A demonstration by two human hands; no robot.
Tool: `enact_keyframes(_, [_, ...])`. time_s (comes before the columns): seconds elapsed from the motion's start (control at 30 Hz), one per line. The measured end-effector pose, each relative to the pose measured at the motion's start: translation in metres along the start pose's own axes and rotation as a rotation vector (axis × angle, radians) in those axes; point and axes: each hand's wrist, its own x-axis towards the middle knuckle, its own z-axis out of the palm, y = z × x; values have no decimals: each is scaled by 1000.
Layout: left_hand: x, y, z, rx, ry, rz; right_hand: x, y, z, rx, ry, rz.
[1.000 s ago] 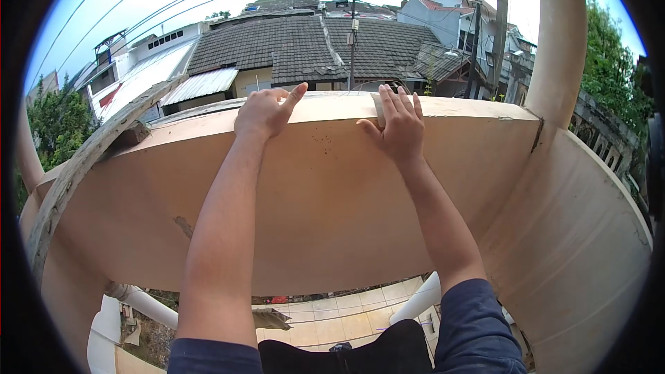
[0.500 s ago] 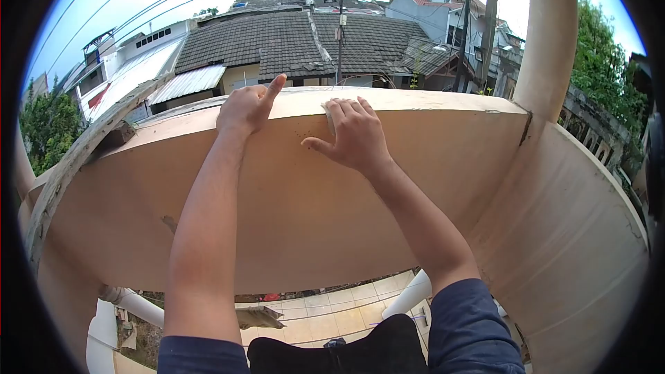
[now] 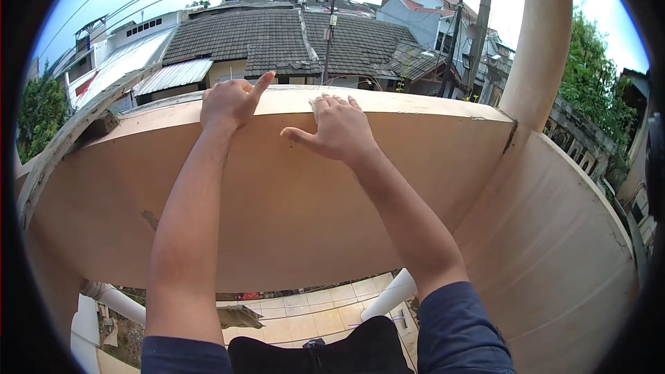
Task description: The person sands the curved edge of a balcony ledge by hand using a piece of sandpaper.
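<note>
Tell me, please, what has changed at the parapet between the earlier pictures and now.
The right hand has moved leftward along the top of the parapet, closer to the left hand, with the pale piece under it. Nothing was visibly taken hold of or let go. The left hand stayed resting on the parapet's top.

we see only a sliver of pale material (image 3: 314,109) under the right hand (image 3: 337,127), pillar (image 3: 540,41) cut off at upper right

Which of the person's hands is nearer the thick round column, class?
Right. The right hand is at the top edge of the wall, left of the column; the left hand is there too, but farther left.
</note>
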Motion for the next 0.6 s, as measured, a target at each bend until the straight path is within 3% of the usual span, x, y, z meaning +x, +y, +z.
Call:
enact_keyframes(0.17, [-1,-4,4,17,94,2,-3,17,-10,18,14,-71])
enact_keyframes(0.23, [-3,-7,5,35,118,2,5,37,-29,24,-260,131])
enact_keyframes(0.37, [-1,0,1,8,81,12,26,55,-29,-100,-431,176])
enact_keyframes(0.6, [2,-5,2,-17,54,19,25,-22,-13,24,-198,-116])
